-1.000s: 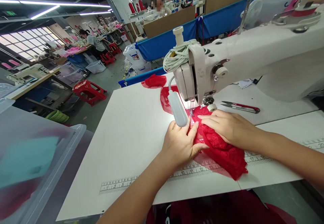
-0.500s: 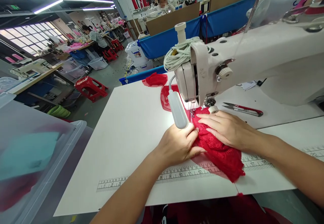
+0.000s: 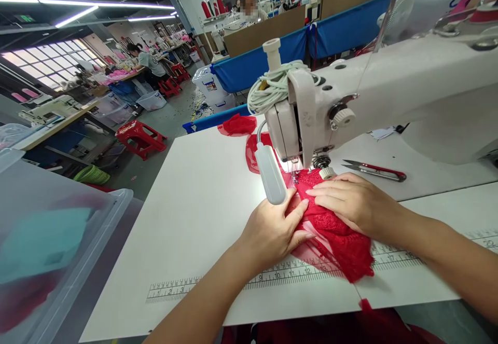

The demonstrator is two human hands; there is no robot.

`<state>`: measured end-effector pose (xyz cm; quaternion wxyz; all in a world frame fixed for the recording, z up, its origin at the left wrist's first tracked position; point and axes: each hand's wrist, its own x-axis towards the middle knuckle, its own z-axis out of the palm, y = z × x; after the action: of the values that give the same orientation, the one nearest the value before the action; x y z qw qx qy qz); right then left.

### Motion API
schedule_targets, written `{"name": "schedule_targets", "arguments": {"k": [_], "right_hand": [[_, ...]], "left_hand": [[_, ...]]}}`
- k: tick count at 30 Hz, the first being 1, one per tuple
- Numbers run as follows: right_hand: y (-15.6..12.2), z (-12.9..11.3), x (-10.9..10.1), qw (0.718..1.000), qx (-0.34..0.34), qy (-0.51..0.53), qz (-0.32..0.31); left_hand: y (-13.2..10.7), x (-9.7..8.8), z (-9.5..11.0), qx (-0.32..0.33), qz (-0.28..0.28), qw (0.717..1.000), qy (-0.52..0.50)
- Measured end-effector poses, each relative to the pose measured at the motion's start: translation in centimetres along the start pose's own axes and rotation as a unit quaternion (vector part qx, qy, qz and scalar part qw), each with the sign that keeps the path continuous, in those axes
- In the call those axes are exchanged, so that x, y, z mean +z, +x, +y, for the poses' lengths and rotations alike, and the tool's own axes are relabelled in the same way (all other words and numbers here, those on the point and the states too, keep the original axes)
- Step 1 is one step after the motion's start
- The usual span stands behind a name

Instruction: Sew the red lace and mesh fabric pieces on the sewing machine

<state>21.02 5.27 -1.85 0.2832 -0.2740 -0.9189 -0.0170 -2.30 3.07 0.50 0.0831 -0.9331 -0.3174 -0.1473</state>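
Lying palm-down on red fabric (image 3: 344,248) — both hands (image 3: 270,224) (image 3: 350,204), angled inward.

fabric (image 3: 344,245) on table (image 3: 187,219), snips (image 3: 376,170) right, bin (image 3: 115,213) left

There's the left hand (image 3: 272,224) at seven o'clock from the presser foot (image 3: 294,178), touching the red fabric (image 3: 342,248); right hand (image 3: 352,202) at four, laid across its lacy part; snips (image 3: 376,170) at three, sheer red piece (image 3: 252,156) at ten on the table (image 3: 187,219)!
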Motion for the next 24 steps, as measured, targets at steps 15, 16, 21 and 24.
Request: {"name": "schedule_targets", "arguments": {"k": [15, 16, 21, 24], "right_hand": [[0.17, 0.08, 0.15, 1.000, 0.027, -0.006, -0.010], [0.19, 0.11, 0.16, 1.000, 0.027, -0.006, -0.009], [0.39, 0.31, 0.16, 0.999, 0.025, -0.017, -0.015], [0.64, 0.46, 0.12, 0.999, 0.029, -0.024, -0.018]], "left_hand": [[-0.43, -0.06, -0.01, -0.022, -0.028, 0.998, 0.048], [-0.40, -0.08, -0.04, -0.024, -0.028, 0.998, 0.052], [-0.22, -0.09, -0.25, -0.046, -0.040, 0.996, 0.061], [-0.15, 0.20, -0.44, -0.056, -0.044, 0.995, 0.066]]}}
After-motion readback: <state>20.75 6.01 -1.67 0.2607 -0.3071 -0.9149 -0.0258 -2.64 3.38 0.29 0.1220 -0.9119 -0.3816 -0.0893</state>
